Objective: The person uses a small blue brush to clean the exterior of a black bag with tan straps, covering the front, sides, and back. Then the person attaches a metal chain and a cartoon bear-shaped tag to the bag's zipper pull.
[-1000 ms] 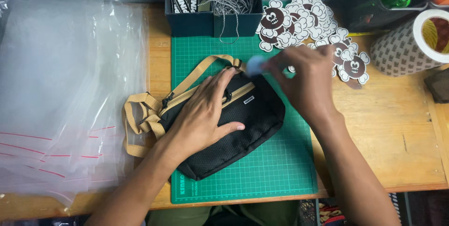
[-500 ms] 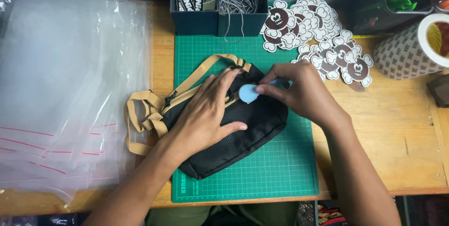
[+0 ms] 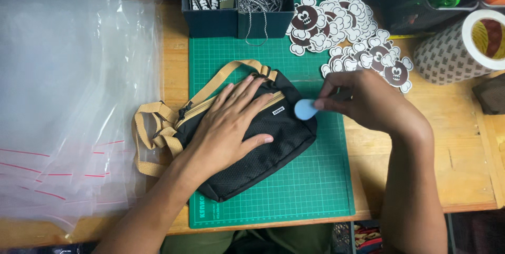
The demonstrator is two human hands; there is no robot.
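Black bag is only pinned by our flat, spread left hand, so it might skid while our right hand fingers pinch that small blue tag.

Bare forearms, olive-green trousers

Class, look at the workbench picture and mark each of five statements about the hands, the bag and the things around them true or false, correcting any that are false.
1. The left hand lies flat on the black bag. True.
2. The right hand pinches a small light blue piece. True.
3. The bag lies on a red mat. False: it lies on a green cutting mat.
4. The clear plastic bags lie to the right of the mat. False: they lie to its left.
5. The pile of stickers lies beyond the right hand. True.
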